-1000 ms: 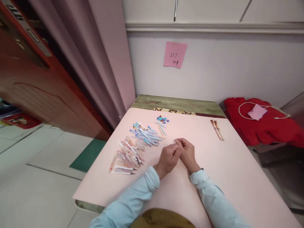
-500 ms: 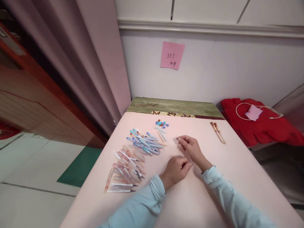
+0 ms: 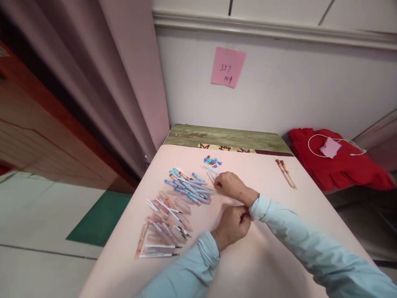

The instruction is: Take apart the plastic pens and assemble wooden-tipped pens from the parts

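My right hand (image 3: pixel 231 186) reaches across to the left, fingers curled down onto the right edge of a heap of blue pen barrels (image 3: pixel 189 184); what its fingertips pinch is hidden. My left hand (image 3: pixel 233 223) rests as a loose fist on the pink table cover (image 3: pixel 279 231), just below the right wrist; what it holds, if anything, I cannot make out. A cluster of small blue and brown caps (image 3: pixel 212 160) lies beyond the right hand. Clear pink barrels and thin refills (image 3: pixel 164 223) lie spread to the left of my left hand.
Two brown pens (image 3: pixel 285 173) lie side by side at the far right of the table. A pink note (image 3: pixel 228 67) is stuck on the wall. A red cloth (image 3: pixel 338 163) with a white cable lies to the right. A curtain (image 3: pixel 102 82) hangs at the left.
My hands have separated: the right hand has moved left to the blue barrels, while the left hand has drawn back towards me in a fist. The view has shifted slightly.
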The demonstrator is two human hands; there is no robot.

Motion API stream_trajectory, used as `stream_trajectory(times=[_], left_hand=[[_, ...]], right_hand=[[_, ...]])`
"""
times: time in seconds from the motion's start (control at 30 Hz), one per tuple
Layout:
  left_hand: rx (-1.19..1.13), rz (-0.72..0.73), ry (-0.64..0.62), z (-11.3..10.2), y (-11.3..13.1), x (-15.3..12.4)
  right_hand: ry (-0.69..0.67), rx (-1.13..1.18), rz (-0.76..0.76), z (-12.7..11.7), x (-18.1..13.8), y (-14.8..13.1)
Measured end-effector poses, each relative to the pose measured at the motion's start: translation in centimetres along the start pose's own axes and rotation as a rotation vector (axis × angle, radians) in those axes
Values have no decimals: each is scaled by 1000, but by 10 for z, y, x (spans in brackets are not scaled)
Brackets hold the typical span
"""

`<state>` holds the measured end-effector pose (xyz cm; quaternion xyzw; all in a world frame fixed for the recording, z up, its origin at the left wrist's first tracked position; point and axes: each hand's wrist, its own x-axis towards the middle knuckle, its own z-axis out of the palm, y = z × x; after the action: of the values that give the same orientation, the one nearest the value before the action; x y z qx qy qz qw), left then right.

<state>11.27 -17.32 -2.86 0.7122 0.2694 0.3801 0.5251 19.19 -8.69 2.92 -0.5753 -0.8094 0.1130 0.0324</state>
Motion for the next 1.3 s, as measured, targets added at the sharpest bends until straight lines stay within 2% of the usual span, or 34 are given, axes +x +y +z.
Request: stream_trajectory(times=[0.23, 0.37, 0.43, 0.5, 0.6, 0.67, 0.8, 0.9, 0.97, 1.03, 1.13, 1.17, 1.23, 1.3], left_hand=[[117, -9, 2, 3, -6, 0], [46, -37, 17, 3, -5, 0], [-52, -76, 68, 2, -3, 0], [-198, -167, 166, 2, 0, 1], [-448, -309, 385, 0, 5, 5], [-589, -319, 489, -3, 7, 9], [-720, -284, 487, -6, 9, 15], [-706, -307, 490, -6, 8, 16], [-677, -333, 512, -5, 6, 15], [-639, -370, 516, -3, 6, 14], [-575, -412, 445, 0, 6, 13], [-552, -410, 411, 1, 6, 13], [-509, -392, 364, 3, 5, 12], [-483, -382, 341, 4, 3, 10]], right_hand=[[-39, -94, 24, 4, -5, -9], [-21, -104, 64, 2, -10, -10], [12, -86, 93, -6, -19, -5], [101, 3, 141, -15, -34, 5], [274, 293, 272, -23, -61, 23], [299, 527, 354, -18, -75, 29], [234, 896, 418, 9, -89, 26], [181, 955, 398, 17, -93, 24], [147, 924, 374, 8, -94, 28], [188, 877, 359, -11, -90, 34], [405, 811, 307, -44, -64, 37], [438, 773, 271, -52, -50, 33], [381, 641, 171, -59, -17, 17], [290, 411, 100, -56, 19, -6]])
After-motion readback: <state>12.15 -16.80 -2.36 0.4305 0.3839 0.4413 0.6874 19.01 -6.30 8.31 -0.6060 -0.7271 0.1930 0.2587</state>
